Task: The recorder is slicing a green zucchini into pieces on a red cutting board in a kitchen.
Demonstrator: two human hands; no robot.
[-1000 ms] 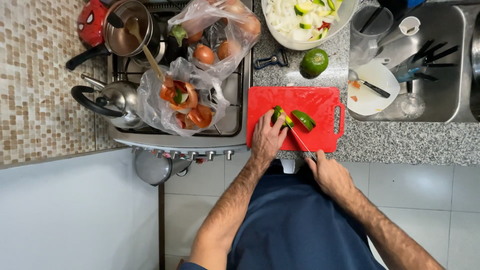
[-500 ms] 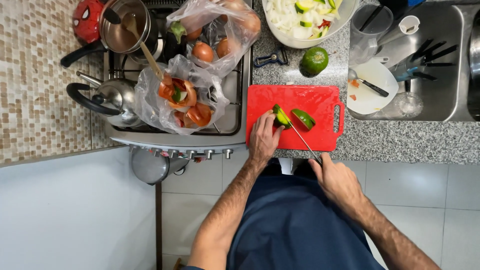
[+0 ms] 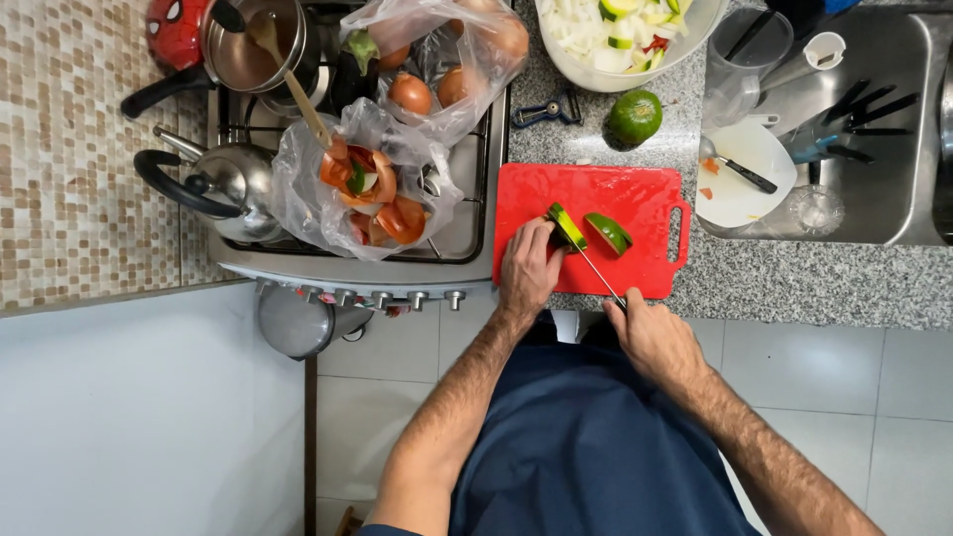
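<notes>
The left hand (image 3: 529, 268) presses down on a green fruit half (image 3: 566, 226) on the red cutting board (image 3: 645, 263), its grip closed around the fruit's side. The right hand (image 3: 650, 333) has its grip shut tight on a knife (image 3: 596, 273). The blade touches the fruit. Another green piece (image 3: 609, 232) lies just beside it. The board sits on the gray desk (image 3: 794, 283), near a whole green fruit (image 3: 633, 117).

I'm standing in a home kitchen. A gas stove (image 3: 357, 159) carries a steel kettle (image 3: 233, 184) and a saucepan (image 3: 260, 45); right of the stove a speckled granite surface (image 3: 794, 273) holds my red cutting board (image 3: 635, 199), and beyond it lies a steel sink (image 3: 893, 179). Left of the stove the wall is small mosaic tile (image 3: 69, 149).
</notes>
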